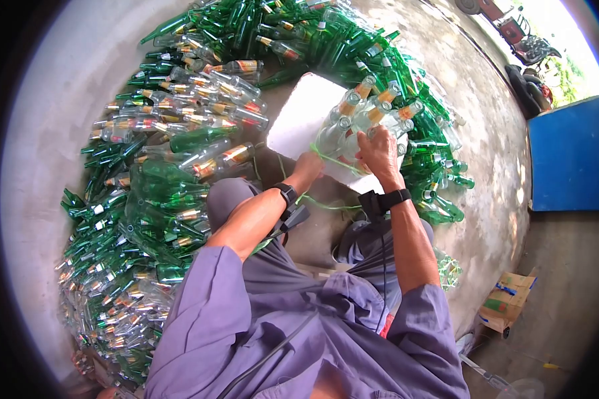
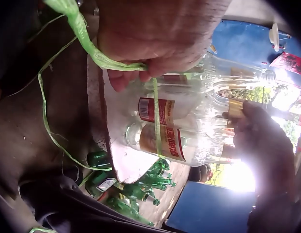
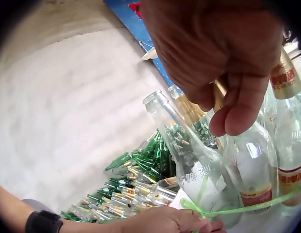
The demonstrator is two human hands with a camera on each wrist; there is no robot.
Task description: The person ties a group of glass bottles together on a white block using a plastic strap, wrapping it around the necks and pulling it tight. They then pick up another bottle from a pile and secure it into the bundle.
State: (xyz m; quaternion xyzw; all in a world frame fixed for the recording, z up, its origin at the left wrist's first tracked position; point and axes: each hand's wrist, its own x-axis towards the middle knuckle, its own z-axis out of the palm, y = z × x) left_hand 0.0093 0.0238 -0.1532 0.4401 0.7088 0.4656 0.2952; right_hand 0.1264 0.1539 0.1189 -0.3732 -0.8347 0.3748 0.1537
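Several clear glass bottles (image 1: 353,120) stand upright in a tight bundle on a white slab (image 1: 296,116). A green plastic twine (image 2: 157,121) runs around their sides, across the red and gold labels. At the bundle's near left side, my left hand (image 1: 306,169) pinches the twine, its loose length trailing down toward my knees. My right hand (image 1: 379,151) is over the bundle's near side, fingers curled round the gold-wrapped neck of one bottle (image 3: 252,155). Another clear bottle (image 3: 194,160) without neck foil leans slightly beside it.
Clear bottles with labels (image 1: 186,110) lie heaped on my left, mixed with green bottles (image 1: 153,206). More green bottles (image 1: 439,159) lie right of the slab. A blue panel (image 1: 569,156) and a cardboard box (image 1: 506,302) are farther right.
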